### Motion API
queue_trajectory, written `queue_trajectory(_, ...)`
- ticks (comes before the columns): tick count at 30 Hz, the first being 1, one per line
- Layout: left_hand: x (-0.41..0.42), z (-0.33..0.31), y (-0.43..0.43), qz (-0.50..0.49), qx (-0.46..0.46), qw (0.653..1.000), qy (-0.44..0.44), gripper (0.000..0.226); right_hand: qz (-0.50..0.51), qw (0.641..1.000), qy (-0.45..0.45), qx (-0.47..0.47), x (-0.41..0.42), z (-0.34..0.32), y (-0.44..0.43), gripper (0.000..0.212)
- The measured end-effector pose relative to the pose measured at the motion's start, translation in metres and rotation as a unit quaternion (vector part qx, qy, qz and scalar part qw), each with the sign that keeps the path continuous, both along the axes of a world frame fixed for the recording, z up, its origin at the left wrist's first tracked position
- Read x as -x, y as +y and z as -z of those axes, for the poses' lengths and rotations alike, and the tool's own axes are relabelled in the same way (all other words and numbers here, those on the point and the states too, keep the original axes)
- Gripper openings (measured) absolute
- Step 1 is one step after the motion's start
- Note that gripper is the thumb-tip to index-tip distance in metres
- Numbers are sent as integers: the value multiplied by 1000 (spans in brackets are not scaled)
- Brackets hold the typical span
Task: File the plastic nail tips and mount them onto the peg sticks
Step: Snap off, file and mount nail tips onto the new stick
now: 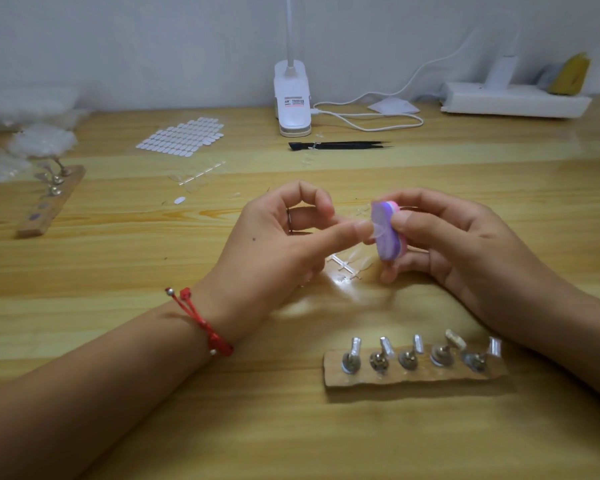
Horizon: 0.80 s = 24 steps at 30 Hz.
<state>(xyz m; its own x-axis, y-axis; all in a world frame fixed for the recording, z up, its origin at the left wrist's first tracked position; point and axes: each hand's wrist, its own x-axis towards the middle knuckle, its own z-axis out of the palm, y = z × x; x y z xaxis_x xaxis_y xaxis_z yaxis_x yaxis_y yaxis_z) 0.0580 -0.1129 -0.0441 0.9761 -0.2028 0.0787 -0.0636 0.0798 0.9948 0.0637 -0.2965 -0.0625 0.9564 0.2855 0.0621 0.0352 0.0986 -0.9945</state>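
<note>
Wooden desk [118,271], centre frame: my left hand [281,244] pinches a clear tip [377,233] at its fingertips, and my right hand [465,244] grips the purple file [386,249]. The tip's long axis runs left to right, its free end against the file. Risk: a hard stroke may flick it from so slight a pinch.

Head view faces forward and down, close over left hand [274,245] and right hand [465,244]

No text is legible; the printed label [293,101] on the white clip lamp [291,81], at the table's [118,341] far edge, is too blurred to read.
</note>
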Motion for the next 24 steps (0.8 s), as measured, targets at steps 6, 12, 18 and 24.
queue_trajectory(6,2,0,-1,-13,0,1000,-4,32,-8,997,-33,65,6,-6,5,23)
queue_trajectory(12,2,2,-1,0,-66,997,-44,21,15,984,-91,150,11,-9,3,18)
queue_trajectory(18,2,3,1,-10,-87,994,-62,14,6,1000,10,-26,6,-7,5,32)
queue_trajectory(24,0,4,2,-7,-93,994,-61,11,-13,999,-9,-38,0,-2,-1,25)
